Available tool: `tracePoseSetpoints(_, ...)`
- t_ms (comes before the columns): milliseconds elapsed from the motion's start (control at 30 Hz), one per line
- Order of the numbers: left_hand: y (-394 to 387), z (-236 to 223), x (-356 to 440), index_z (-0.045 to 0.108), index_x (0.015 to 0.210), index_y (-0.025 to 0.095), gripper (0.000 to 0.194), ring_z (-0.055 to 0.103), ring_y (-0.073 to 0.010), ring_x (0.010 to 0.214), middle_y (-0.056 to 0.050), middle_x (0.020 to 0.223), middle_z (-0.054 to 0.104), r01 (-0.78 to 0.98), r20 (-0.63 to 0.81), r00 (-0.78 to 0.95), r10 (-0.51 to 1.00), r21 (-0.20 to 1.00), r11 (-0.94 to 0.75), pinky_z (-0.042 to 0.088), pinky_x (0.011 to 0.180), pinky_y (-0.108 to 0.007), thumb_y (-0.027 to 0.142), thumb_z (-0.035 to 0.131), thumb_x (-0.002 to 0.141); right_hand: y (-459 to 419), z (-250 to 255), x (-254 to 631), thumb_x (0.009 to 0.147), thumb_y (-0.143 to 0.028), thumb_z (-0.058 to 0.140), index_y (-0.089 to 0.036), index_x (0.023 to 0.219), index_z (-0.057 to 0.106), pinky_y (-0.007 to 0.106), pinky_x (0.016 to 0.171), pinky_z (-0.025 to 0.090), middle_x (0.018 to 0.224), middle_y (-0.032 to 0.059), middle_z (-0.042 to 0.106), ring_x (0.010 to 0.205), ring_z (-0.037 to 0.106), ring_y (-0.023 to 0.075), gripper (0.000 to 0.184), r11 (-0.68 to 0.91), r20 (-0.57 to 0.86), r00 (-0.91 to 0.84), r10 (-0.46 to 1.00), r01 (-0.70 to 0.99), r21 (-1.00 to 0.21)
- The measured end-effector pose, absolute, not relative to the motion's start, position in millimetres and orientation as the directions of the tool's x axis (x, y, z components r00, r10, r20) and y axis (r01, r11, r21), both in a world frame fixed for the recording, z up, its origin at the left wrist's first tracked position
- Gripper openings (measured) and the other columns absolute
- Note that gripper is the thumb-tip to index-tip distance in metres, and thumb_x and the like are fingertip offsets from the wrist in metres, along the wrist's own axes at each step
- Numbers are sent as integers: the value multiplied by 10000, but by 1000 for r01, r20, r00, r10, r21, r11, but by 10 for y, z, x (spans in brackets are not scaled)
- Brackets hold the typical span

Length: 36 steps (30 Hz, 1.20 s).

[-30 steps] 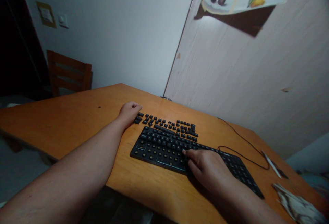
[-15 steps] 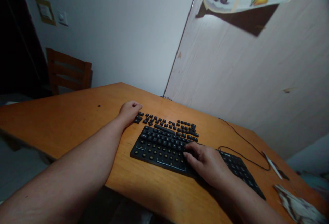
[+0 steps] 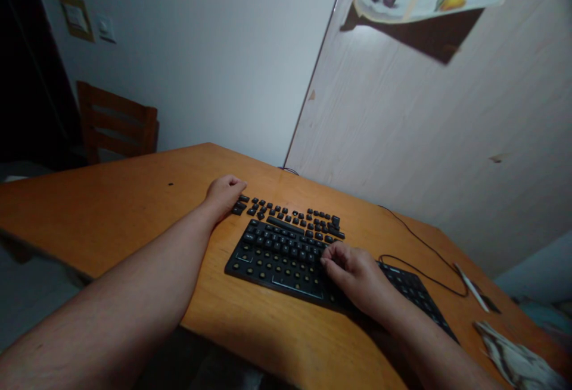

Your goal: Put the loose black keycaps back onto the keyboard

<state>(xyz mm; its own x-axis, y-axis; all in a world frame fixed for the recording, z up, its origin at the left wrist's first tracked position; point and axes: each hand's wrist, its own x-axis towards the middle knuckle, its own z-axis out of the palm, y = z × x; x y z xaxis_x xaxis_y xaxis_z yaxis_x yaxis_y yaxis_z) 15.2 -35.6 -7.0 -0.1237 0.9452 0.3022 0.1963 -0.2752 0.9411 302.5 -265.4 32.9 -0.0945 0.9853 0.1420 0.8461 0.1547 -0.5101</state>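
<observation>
Pale walls (image 3: 214, 50) back a wooden counter (image 3: 125, 211), where a black keyboard (image 3: 277, 257) lies just nearer than rows of loose keys (image 3: 286, 225). A sideways nudge from the left hand (image 3: 223, 195), curled beside them, could scatter those; a slip by the right hand (image 3: 355, 268) could drop one. Its grip looks narrow, thumb and fingers bent above the keyboard; whether either hand holds anything, I cannot tell.

Right hand (image 3: 360, 274) blocks part of the keyboard (image 3: 277, 266) — can't tell if the pinch holds anything. Left hand (image 3: 222, 195), past the keyboard's far-left corner: fingers mostly hidden. Loose keycaps (image 3: 286, 226) behind the keyboard: too small to read. Cloth (image 3: 518, 355) right of the keyboard — blurred.
</observation>
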Motion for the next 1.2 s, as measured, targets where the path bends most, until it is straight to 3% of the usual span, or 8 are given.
tracePoseSetpoints(267, -338, -72, 136, 630, 703, 163, 276, 558, -152, 569, -23, 623, 610, 207, 318, -119, 941, 935, -290, 402, 504, -236, 435, 676, 680, -2687, 335, 3106, 903, -257, 507, -224, 897, 593, 277, 581, 358, 667, -43, 550, 613, 508, 148, 92, 172, 167, -95, 981, 819, -548)
tracePoseSetpoints(633, -424, 7, 162, 605, 690, 172, 236, 546, -149, 555, -20, 611, 603, 200, 312, -128, 941, 938, -284, 393, 492, -239, 403, 655, 687, -2749, 356, 3235, 851, -194, 497, -228, 948, 605, 285, 626, 388, 734, -27, 605, 675, 547, 161, 149, 141, 101, -101, 990, 819, -557)
tracePoseSetpoints(933, -461, 67, 175, 619, 698, 170, 241, 526, -138, 556, -7, 618, 579, 185, 334, -154, 930, 934, -305, 387, 501, -238, 404, 675, 688, -2785, 352, 3186, 891, -300, 582, -230, 1060, 637, 270, 552, 339, 672, -41, 564, 603, 502, 150, 191, 130, 48, -123, 991, 846, -517)
tracePoseSetpoints(1200, -515, 139, 201, 634, 709, 173, 241, 558, -154, 598, -9, 643, 589, 225, 393, -128, 911, 906, -359, 398, 535, -247, 410, 676, 705, -2755, 291, 3190, 893, -289, 591, -226, 997, 634, 261, 557, 341, 691, -35, 604, 611, 524, 144, 129, 132, 26, -142, 990, 824, -552)
